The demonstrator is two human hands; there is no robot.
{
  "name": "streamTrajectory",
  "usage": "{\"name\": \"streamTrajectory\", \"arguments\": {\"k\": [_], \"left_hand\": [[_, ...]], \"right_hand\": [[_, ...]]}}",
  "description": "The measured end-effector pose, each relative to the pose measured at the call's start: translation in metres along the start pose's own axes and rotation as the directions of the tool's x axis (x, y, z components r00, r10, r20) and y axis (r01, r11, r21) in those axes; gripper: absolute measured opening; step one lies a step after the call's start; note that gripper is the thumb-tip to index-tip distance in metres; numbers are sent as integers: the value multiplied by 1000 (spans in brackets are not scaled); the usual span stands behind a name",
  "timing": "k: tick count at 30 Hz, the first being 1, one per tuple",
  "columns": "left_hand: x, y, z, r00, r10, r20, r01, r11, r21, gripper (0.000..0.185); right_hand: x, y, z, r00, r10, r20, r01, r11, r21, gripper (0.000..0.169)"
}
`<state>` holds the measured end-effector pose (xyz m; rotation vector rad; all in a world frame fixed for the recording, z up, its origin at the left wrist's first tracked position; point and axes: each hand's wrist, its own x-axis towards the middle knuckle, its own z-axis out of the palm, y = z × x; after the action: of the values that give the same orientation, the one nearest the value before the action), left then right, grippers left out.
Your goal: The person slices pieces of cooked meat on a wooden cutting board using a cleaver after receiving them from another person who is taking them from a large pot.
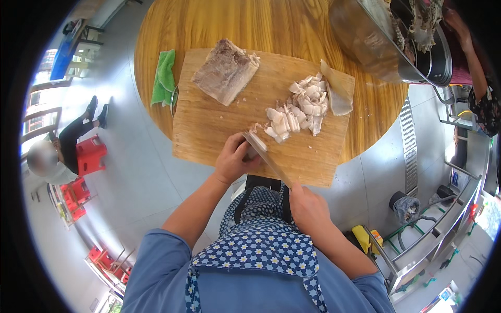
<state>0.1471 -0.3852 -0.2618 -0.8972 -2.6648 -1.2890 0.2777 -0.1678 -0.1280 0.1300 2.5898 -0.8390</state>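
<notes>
My right hand [307, 206] grips the handle of a kitchen knife [270, 160], its blade slanting up and left over the near edge of a wooden cutting board [203, 129]. Against the blade's left side my left hand [235, 156] holds down a pale piece of meat [257, 143], partly hidden by fingers and blade. Just beyond the blade lie cut meat slices [282, 121], with a larger pile of slices [312, 94] behind them. A strip of skin [337, 92] rests at the board's right edge. A big slab of cooked meat [227, 72] sits at the far left.
The board lies on a round wood-grain table [274, 23]. A green cloth [163, 78] is left of it. At the far right stands a large metal pan [364, 43] with bones [426, 29], beside another person's arm [465, 35]. A seated person [66, 148] is off to the left.
</notes>
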Motion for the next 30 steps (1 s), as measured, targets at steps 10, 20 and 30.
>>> {"name": "streamTrajectory", "arguments": {"k": [10,20,30], "left_hand": [[2,-4,-3,997,47,54,-50,998,42,51],[5,0,-7,999,-3,46,4,1000,-19,47],[5,1,-6,1000,0,5,0,1000,-3,48]], "right_hand": [[12,-10,-12,991,48,125,-42,998,-46,14],[37,-18,-5,995,27,97,-21,998,-64,8],[67,-32,0,998,-44,44,48,995,-90,13]]}}
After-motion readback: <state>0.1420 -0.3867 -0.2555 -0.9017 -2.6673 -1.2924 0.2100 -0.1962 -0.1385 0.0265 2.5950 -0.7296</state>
